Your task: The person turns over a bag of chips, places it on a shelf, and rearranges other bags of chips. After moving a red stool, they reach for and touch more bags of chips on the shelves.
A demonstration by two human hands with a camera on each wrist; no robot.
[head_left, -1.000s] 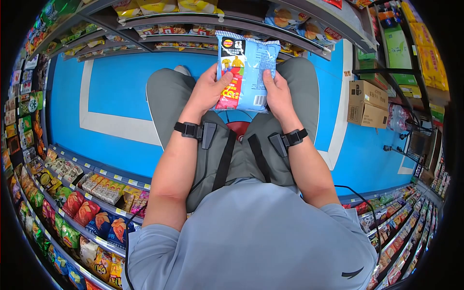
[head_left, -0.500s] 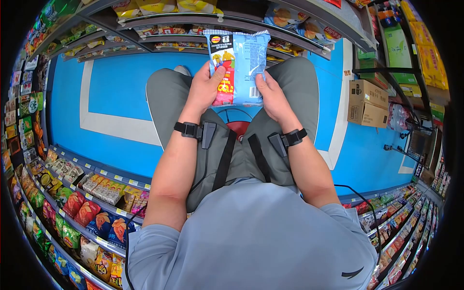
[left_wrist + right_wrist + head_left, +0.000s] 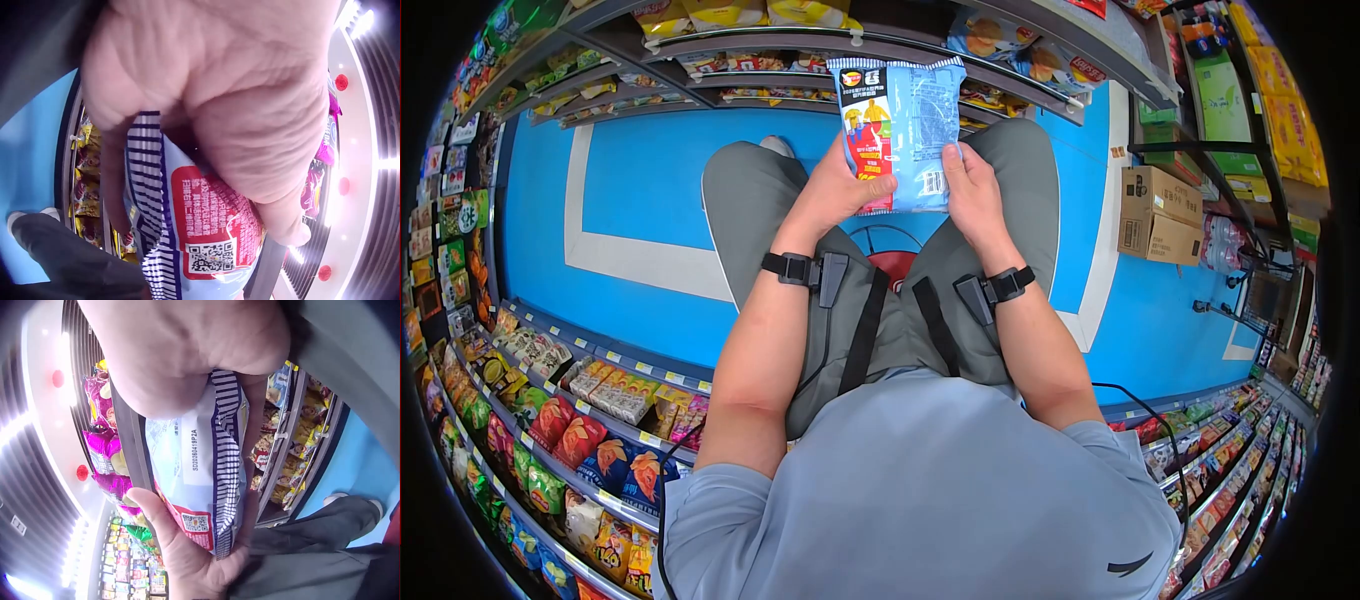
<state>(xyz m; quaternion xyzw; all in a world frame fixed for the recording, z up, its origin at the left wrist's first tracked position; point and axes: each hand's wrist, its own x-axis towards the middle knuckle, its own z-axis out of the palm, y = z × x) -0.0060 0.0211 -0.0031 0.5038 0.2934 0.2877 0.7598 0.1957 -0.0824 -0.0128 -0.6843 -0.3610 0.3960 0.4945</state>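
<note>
Bag [image 3: 925, 125] up in front of person, above and between knees [image 3: 1025, 175], near snack shelf [image 3: 750, 40]. Left hand [image 3: 830, 190] grasping left side, thumb across red panel [image 3: 195, 231] low on bag. Right hand [image 3: 977, 195] grasping right side, thumb at edge. Both grips on bag. QR code [image 3: 195, 522] visible from both wrists. Carton [image 3: 1148, 218] on blue floor [image 3: 645, 200], well off right.

In the head view, fine print [image 3: 933, 115] on the bag [image 3: 903, 135] is unreadable.
</note>
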